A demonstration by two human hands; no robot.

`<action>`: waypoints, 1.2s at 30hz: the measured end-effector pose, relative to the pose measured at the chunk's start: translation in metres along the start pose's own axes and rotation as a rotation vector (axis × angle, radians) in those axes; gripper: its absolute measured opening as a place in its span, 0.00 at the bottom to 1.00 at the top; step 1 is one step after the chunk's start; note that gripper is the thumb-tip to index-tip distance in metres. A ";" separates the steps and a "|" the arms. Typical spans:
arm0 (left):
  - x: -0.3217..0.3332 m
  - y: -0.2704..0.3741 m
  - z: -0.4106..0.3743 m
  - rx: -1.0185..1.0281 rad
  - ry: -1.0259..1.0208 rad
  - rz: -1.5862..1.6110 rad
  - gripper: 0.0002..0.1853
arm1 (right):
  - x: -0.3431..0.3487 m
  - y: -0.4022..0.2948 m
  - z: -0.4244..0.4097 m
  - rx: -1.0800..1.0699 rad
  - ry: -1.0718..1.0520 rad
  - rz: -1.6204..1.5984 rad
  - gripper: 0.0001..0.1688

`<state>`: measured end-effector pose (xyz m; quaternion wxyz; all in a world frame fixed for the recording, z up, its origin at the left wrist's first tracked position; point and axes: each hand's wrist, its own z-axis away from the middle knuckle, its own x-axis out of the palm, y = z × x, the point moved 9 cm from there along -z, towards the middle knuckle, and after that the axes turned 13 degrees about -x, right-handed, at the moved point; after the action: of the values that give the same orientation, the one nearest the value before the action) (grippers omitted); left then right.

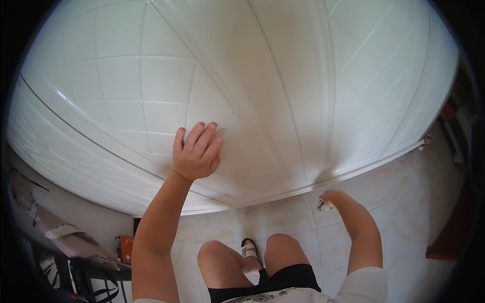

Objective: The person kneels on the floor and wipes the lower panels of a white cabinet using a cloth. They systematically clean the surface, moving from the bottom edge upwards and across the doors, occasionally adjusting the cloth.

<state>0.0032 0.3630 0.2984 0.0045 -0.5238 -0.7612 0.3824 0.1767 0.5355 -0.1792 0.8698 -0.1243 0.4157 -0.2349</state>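
A large glossy white paneled surface (261,87), perhaps cabinet doors, fills the space before me, with grooved grid lines on its left part. My left hand (197,151) appears to rest on it palm inward, fingers a little apart and nothing in its grasp. Low on the right, just short of the panel's bottom edge (303,190), is my right hand (332,199). Its fingers are closed around a small dark-and-light crumpled item (321,205), possibly a cloth; most of it is hidden by the hand.
Pale marbled floor tiles (280,216) lie below the panel. At lower left are a folded beige umbrella or cloth bundle (70,242), an orange box (126,249) and a black strap (110,289). A dark red piece (449,235) stands at right. My sandaled foot (249,250) is underneath me.
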 end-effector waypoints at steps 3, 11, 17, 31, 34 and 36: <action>0.004 -0.004 -0.007 -0.041 -0.052 -0.004 0.18 | -0.032 0.018 0.074 0.181 0.172 -0.012 0.27; -0.005 -0.022 -0.037 -0.114 -0.105 0.101 0.21 | -0.276 -0.153 0.301 -0.057 1.301 -0.009 0.26; -0.004 -0.012 -0.078 -0.210 0.037 0.285 0.22 | -0.367 -0.259 0.361 -0.353 2.113 0.324 0.25; 0.038 -0.010 -0.097 -0.382 0.115 0.104 0.20 | -0.284 -0.142 0.206 -0.200 1.920 0.353 0.25; 0.028 -0.012 -0.093 -0.395 0.162 0.046 0.16 | -0.266 -0.136 0.222 -0.196 2.072 0.192 0.28; 0.024 -0.010 -0.089 -0.398 0.215 -0.007 0.13 | -0.276 -0.135 0.234 -0.132 2.149 0.171 0.32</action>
<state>0.0211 0.4320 0.3580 -0.0166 -0.5494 -0.8186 0.1667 0.1677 0.5657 0.2056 0.0548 0.1295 0.9806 -0.1367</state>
